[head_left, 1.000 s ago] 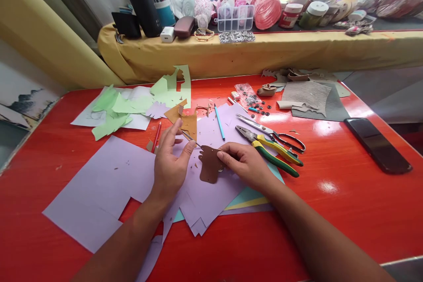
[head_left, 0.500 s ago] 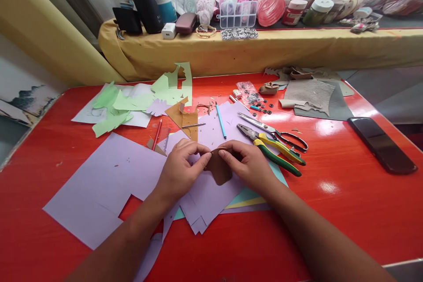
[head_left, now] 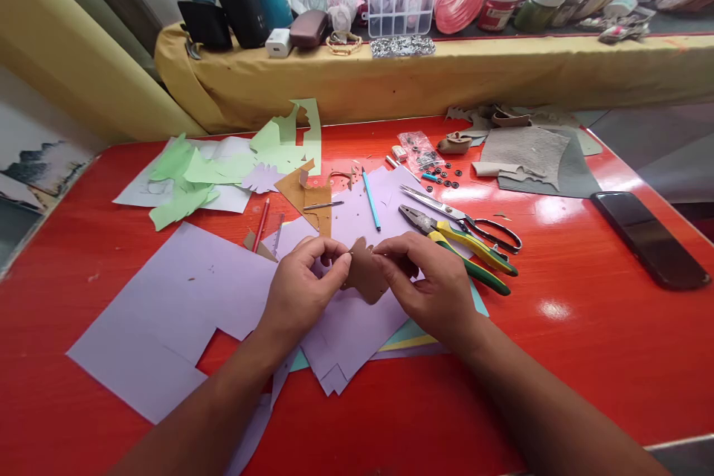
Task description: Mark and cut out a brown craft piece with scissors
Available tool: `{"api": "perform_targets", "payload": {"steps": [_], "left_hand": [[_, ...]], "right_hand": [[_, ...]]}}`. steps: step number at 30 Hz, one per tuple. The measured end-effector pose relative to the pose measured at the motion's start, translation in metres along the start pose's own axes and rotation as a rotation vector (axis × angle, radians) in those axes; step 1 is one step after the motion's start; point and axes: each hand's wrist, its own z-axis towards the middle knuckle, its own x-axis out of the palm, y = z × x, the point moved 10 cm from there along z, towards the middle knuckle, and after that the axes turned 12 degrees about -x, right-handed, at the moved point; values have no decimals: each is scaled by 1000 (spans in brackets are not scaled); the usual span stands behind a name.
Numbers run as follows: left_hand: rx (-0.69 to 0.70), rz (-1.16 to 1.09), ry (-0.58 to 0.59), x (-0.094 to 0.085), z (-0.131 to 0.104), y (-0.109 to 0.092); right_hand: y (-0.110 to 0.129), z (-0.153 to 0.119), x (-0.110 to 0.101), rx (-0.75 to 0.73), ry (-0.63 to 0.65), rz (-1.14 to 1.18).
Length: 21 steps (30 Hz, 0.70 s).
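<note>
A small brown leather piece (head_left: 366, 275) with rounded edges is held up above the purple paper (head_left: 346, 338). My left hand (head_left: 306, 284) pinches its left edge between thumb and fingers. On the other side, my right hand (head_left: 431, 281) has thumb and forefinger closed at its upper right edge; the remaining fingers curl behind, partly hidden. Just right of my right hand lie pliers (head_left: 462, 245) with green and yellow handles and a pair of scissors (head_left: 465, 218). Beyond the leather rest a blue pen (head_left: 371, 199) and a tan leather scrap (head_left: 319, 217).
Cut purple card (head_left: 161, 320) covers the left of the red table, with green paper scraps (head_left: 223, 167) behind. Small black snap parts (head_left: 443, 175) lie near grey leather (head_left: 524, 152). A phone (head_left: 650, 238) sits at right; jars (head_left: 550, 4) line the back ledge.
The leather piece has been turned between my hands, so its outline differs and its top now sticks up. My right hand's fingers have shifted along its edge. The view has moved slightly.
</note>
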Motion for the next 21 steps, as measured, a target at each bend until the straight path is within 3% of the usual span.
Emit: {"api": "perform_targets", "payload": {"steps": [6, 21], "left_hand": [[31, 32, 28, 5, -6, -7], [526, 296, -106, 10, -27, -42]], "right_hand": [[-4, -3, 13, -2, 91, 3], [-3, -5, 21, -24, 157, -65]]}}
